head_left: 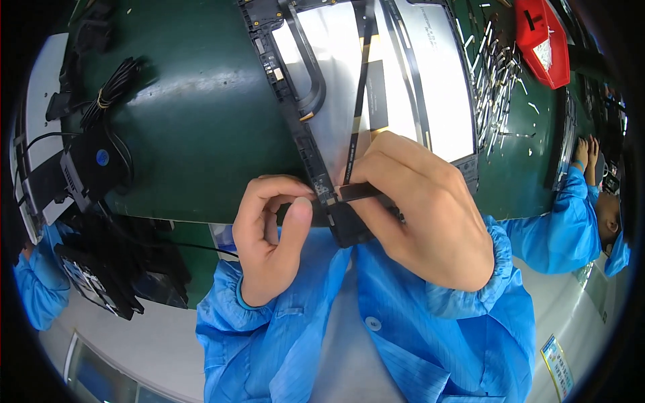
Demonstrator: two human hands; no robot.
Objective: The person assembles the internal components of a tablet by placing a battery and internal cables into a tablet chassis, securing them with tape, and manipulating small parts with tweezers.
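A tablet-like display panel [451, 80] with a silvery-white back and a black frame lies slantwise on the table, its near corner at my body. Dark ribbon cables [363, 87] run along its back. My right hand [430, 208] is closed over the near part of the panel, pinching dark tweezers [358, 193]. Their tip meets the left side of the frame, beside a cable's lower end. My left hand [269, 232] is curled at that same side, thumb and forefinger apart with nothing between them. Its forefinger tip is at the frame's edge; whether it touches I cannot tell.
The table is dark green [201, 127]. A heap of thin strips [497, 87] and a red bin [543, 47] lie right of the panel. Bundled black cable [111, 91] and a black device [91, 161] sit left. Co-workers in blue sleeves [554, 225] are at both sides.
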